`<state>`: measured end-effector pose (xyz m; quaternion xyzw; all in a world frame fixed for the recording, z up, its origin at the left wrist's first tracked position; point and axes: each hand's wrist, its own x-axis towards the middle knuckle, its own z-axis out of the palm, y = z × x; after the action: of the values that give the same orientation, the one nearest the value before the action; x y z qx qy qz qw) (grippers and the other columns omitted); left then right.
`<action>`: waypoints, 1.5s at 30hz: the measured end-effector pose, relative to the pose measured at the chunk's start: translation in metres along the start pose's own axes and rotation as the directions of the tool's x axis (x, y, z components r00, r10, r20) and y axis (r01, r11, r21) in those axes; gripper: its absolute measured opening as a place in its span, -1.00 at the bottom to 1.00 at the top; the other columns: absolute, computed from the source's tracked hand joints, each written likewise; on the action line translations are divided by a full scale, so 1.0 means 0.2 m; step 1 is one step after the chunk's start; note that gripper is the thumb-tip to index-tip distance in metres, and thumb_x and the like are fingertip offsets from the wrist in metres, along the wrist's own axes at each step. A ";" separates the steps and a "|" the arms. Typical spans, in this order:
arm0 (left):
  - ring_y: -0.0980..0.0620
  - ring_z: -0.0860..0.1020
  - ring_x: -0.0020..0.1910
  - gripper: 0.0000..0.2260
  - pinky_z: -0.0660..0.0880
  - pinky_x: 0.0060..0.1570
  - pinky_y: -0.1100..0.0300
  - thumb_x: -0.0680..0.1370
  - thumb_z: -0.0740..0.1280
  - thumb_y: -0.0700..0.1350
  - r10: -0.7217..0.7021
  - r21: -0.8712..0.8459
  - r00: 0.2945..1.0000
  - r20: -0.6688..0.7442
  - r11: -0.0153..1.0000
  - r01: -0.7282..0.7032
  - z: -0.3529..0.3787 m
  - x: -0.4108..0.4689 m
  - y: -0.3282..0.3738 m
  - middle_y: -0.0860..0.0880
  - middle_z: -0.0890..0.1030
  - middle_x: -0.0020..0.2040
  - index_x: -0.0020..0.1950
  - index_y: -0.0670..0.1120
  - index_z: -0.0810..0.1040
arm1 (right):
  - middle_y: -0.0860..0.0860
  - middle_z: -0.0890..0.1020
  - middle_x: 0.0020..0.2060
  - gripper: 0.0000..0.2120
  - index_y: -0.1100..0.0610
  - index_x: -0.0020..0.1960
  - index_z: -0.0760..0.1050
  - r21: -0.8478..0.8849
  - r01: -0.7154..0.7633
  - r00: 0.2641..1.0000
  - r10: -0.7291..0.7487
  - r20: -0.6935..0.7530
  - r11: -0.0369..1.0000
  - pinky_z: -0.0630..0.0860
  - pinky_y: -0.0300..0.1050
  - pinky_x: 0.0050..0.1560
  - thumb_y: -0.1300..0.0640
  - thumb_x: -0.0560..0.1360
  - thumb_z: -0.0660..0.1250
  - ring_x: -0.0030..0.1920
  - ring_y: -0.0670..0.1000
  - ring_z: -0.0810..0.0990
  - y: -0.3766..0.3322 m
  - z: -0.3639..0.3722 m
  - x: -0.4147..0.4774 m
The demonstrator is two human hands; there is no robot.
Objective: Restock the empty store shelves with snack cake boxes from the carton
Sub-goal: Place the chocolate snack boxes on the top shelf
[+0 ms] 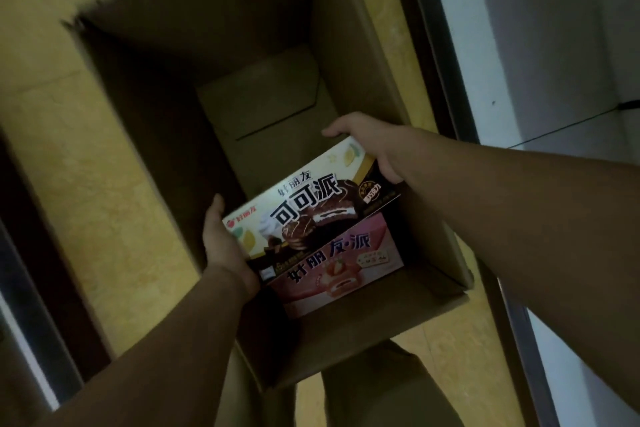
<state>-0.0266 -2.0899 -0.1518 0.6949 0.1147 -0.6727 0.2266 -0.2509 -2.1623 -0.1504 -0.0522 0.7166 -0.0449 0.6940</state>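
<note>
Yellow floor, open carton: left hand and right hand clasp the chocolate box by its ends; best lifted level, straight up.

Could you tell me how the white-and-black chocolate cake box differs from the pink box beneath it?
The white-and-black chocolate cake box pictures a dark cake; the pink cardboard box, a pink one. The left hand and right hand grip the chocolate box's ends; the pink box lies underneath, partly covered. Both are within the brown carton.
</note>
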 end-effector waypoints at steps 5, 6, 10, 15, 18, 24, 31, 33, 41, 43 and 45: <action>-0.26 0.65 0.17 -0.34 0.44 0.34 -0.20 0.54 0.17 0.38 0.004 -0.062 0.999 0.055 0.998 -0.001 -0.02 -0.26 -0.02 -0.24 0.70 0.15 0.25 -0.15 0.65 | 0.14 0.68 -0.08 -0.44 0.19 0.20 0.53 -0.085 0.008 0.999 -0.004 0.044 0.996 0.60 -0.07 -0.09 -0.20 0.40 0.45 -0.23 0.14 0.67 -0.10 -0.02 -0.26; -0.27 0.63 0.21 -0.33 0.40 0.38 -0.23 0.54 0.17 0.38 0.011 -0.072 0.998 0.063 0.997 -0.006 -0.02 -0.30 -0.02 -0.24 0.69 0.16 0.27 -0.15 0.64 | 0.16 0.67 0.02 -0.38 0.17 0.26 0.51 -0.095 0.020 0.999 -0.015 0.046 0.995 0.60 -0.01 0.02 -0.21 0.37 0.46 -0.12 0.16 0.67 -0.11 -0.02 -0.31; -0.27 0.63 0.19 -0.32 0.42 0.36 -0.20 0.54 0.16 0.38 0.036 -0.072 0.996 0.086 0.997 -0.030 0.04 -0.47 0.04 -0.25 0.69 0.15 0.27 -0.16 0.63 | 0.18 0.65 0.09 -0.29 0.14 0.36 0.44 -0.109 0.038 0.999 -0.034 0.036 0.993 0.62 0.03 0.00 -0.23 0.35 0.47 -0.05 0.20 0.67 -0.20 -0.05 -0.52; -0.27 0.62 0.23 -0.30 0.40 0.39 -0.21 0.52 0.19 0.40 0.092 -0.066 0.987 0.134 0.994 -0.084 0.12 -0.62 0.16 -0.24 0.69 0.17 0.30 -0.15 0.62 | 0.15 0.70 -0.16 -0.44 0.18 0.22 0.51 -0.094 0.085 0.996 -0.081 0.038 0.992 0.64 -0.02 -0.13 -0.21 0.42 0.43 -0.23 0.16 0.69 -0.33 -0.11 -0.75; -0.27 0.61 0.26 -0.30 0.38 0.41 -0.22 0.53 0.17 0.39 0.124 -0.068 0.976 0.178 0.991 -0.113 0.15 -0.71 0.22 -0.24 0.68 0.19 0.31 -0.16 0.61 | 0.16 0.72 -0.08 -0.45 0.18 0.21 0.52 -0.095 0.121 0.992 -0.117 0.047 0.988 0.63 0.03 -0.02 -0.22 0.43 0.42 -0.12 0.19 0.70 -0.40 -0.13 -0.88; -0.26 0.64 0.21 -0.34 0.42 0.39 -0.23 0.56 0.15 0.37 0.236 -0.025 0.927 0.293 0.971 -0.239 0.20 -0.94 0.37 -0.24 0.69 0.17 0.29 -0.16 0.61 | 0.20 0.71 -0.01 -0.50 0.18 0.12 0.54 -0.018 0.235 0.970 -0.233 0.072 0.972 0.54 0.12 0.23 -0.23 0.45 0.40 0.01 0.21 0.68 -0.47 -0.19 -1.16; -0.28 0.63 0.21 -0.43 0.38 0.40 -0.31 0.50 0.27 0.37 0.404 -0.004 0.810 0.425 0.896 -0.444 0.30 -1.24 0.57 -0.22 0.68 0.18 0.19 -0.05 0.71 | 0.21 0.68 -0.10 -0.54 0.13 -0.07 0.61 0.147 0.399 0.912 -0.408 0.039 0.905 0.56 0.05 0.05 -0.30 0.46 0.34 -0.13 0.20 0.65 -0.45 -0.29 -1.54; -0.32 0.61 0.23 -0.34 0.38 0.40 -0.33 0.43 0.32 0.38 0.433 0.023 0.782 0.447 0.869 -0.494 0.33 -1.34 0.64 -0.25 0.67 0.20 0.27 -0.11 0.66 | 0.23 0.66 -0.05 -0.49 0.13 -0.02 0.63 0.185 0.438 0.893 -0.449 0.021 0.880 0.55 0.03 0.03 -0.33 0.44 0.33 -0.10 0.20 0.64 -0.45 -0.31 -1.64; -0.27 0.63 0.21 -0.38 0.60 0.13 -0.11 0.53 0.24 0.25 0.532 0.005 0.544 0.648 0.712 -0.702 0.45 -1.75 0.89 -0.22 0.63 0.28 0.47 -0.10 0.47 | 0.22 0.68 0.05 -0.41 0.17 0.30 0.57 0.374 0.636 0.743 -0.666 -0.062 0.675 0.59 -0.03 -0.01 -0.27 0.54 0.23 -0.04 0.20 0.67 -0.46 -0.33 -2.04; -0.25 0.65 0.19 -0.39 0.64 0.01 -0.03 0.53 0.25 0.20 0.555 -0.028 0.493 0.671 0.682 -0.730 0.47 -1.87 0.96 -0.21 0.64 0.28 0.49 -0.10 0.43 | 0.21 0.68 0.06 -0.46 0.15 0.29 0.57 0.402 0.679 0.699 -0.708 -0.099 0.614 0.58 0.00 0.04 -0.24 0.57 0.21 0.00 0.20 0.68 -0.47 -0.31 -2.14; -0.26 0.64 0.20 -0.41 0.65 -0.03 -0.02 0.55 0.25 0.18 0.541 -0.042 0.446 0.713 0.668 -0.743 0.49 -1.99 1.02 -0.23 0.62 0.29 0.51 -0.10 0.42 | 0.22 0.68 0.09 -0.47 0.18 0.33 0.54 0.415 0.718 0.661 -0.735 -0.151 0.559 0.56 0.07 0.13 -0.21 0.59 0.21 0.06 0.24 0.66 -0.49 -0.30 -2.26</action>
<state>-0.0469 -2.2554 0.2750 0.4155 -0.3453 -0.7447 0.3919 -0.2963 -2.1971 0.3118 -0.1851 0.5874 -0.4860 0.6201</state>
